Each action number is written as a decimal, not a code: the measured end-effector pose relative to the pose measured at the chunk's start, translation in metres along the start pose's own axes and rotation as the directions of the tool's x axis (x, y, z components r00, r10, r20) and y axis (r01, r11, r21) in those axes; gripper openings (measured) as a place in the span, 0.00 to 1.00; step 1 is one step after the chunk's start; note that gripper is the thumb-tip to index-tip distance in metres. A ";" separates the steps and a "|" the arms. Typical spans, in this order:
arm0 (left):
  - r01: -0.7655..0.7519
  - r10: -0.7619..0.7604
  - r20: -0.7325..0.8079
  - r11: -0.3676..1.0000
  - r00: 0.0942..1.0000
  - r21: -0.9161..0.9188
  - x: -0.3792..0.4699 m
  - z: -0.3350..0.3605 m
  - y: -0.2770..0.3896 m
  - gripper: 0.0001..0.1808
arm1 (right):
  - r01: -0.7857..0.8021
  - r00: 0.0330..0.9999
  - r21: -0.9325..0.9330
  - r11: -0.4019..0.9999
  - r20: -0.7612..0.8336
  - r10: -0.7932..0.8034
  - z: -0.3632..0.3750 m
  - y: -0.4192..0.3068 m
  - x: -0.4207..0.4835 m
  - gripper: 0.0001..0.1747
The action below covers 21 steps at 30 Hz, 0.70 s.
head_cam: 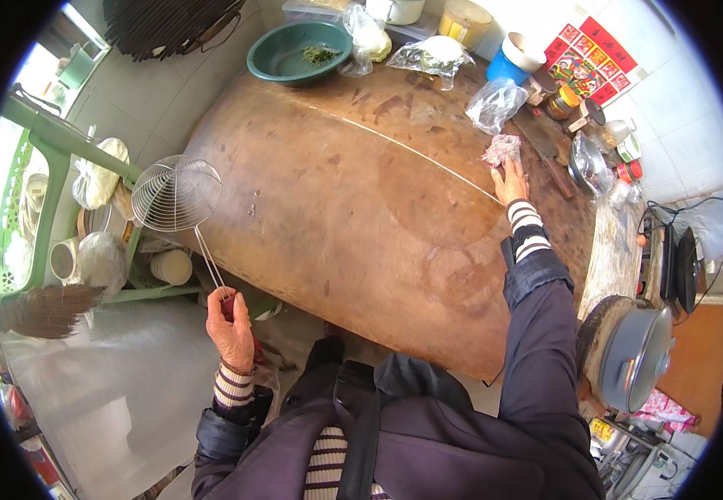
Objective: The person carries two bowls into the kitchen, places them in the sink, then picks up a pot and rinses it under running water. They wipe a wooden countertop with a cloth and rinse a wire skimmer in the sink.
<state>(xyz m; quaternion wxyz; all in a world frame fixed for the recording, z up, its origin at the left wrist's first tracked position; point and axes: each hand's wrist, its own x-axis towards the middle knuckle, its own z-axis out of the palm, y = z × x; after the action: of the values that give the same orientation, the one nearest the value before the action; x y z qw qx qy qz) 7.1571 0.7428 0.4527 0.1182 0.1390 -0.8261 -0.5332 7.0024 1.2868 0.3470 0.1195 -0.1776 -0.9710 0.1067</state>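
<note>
A wire skimmer [177, 194] with a round spiral basket is held by its dark red handle in my left hand [230, 325], in front of the table's near left edge. The basket is raised beside the left end of the wooden table [336, 206]. On the right part of the table, my right hand [511, 181] reaches out, its fingertips on a crumpled pinkish cloth [502, 150]. How firmly the fingers hold the cloth cannot be told. Just right of the cloth lies a cleaver [539, 137] with a wooden handle.
A green basin [299, 53] with chopped greens, bagged vegetables [439, 56] and a clear plastic bag [496, 106] line the far edge. Jars [561, 103] and a bag-covered bowl [588, 164] stand at right. A lidded grey pot [633, 359] is near my right elbow; a green rack [55, 156] is at left.
</note>
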 end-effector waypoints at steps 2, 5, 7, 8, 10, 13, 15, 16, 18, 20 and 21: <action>0.005 -0.005 -0.005 1.000 1.000 -0.005 -0.006 -0.002 0.000 0.05 | 0.048 0.997 -0.105 0.993 0.067 -0.041 0.002 0.001 0.001 0.22; 0.030 -0.030 0.005 0.999 1.000 -0.042 -0.012 0.001 0.000 0.05 | 0.044 0.995 0.000 0.999 -0.088 -0.044 -0.005 -0.005 -0.015 0.09; 0.021 -0.021 0.007 0.996 1.000 -0.086 -0.014 0.006 0.003 0.05 | 0.113 0.992 0.023 0.993 -0.064 -0.111 -0.018 -0.012 -0.039 0.06; 0.037 -0.036 0.018 0.995 0.999 -0.094 -0.015 0.007 0.004 0.05 | 0.123 0.992 0.067 0.990 -0.038 -0.120 -0.024 -0.018 -0.054 0.04; 0.070 -0.065 0.044 0.991 0.997 -0.114 -0.016 0.011 0.008 0.04 | 0.181 0.977 0.132 0.975 0.091 -0.193 -0.041 -0.028 -0.085 0.05; 0.032 -0.024 0.098 0.996 0.995 -0.080 -0.017 0.013 0.014 0.05 | 0.299 0.932 0.208 0.931 0.146 -0.332 -0.063 -0.044 -0.117 0.12; 0.021 -0.012 0.112 0.997 0.994 -0.073 -0.016 0.014 0.015 0.06 | 0.265 0.959 0.056 0.963 0.084 -0.269 -0.069 -0.053 -0.123 0.21; 0.011 -0.001 0.121 0.997 0.993 -0.081 -0.015 0.015 0.015 0.06 | 0.281 0.960 0.027 0.959 -0.001 -0.281 -0.070 -0.055 -0.120 0.23; -0.023 0.031 0.137 0.998 0.990 -0.059 -0.013 0.016 0.014 0.06 | 0.308 0.950 0.022 0.951 -0.062 -0.306 -0.062 -0.061 -0.111 0.28; -0.009 0.008 0.143 1.000 0.990 0.011 -0.012 0.017 0.013 0.06 | 0.372 0.928 -0.114 0.921 0.018 -0.372 -0.048 -0.062 -0.100 0.25; -0.027 0.031 0.159 0.999 0.987 -0.030 -0.013 0.016 0.013 0.06 | 0.393 0.918 -0.102 0.914 0.106 -0.383 -0.040 -0.061 -0.097 0.24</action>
<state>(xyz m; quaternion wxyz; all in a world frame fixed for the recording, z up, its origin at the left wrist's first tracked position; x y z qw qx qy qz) 7.1625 0.7664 0.4569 0.0614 0.0821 -0.8275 -0.5521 7.0816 1.2019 0.3810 0.0866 0.0164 -0.9957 0.0290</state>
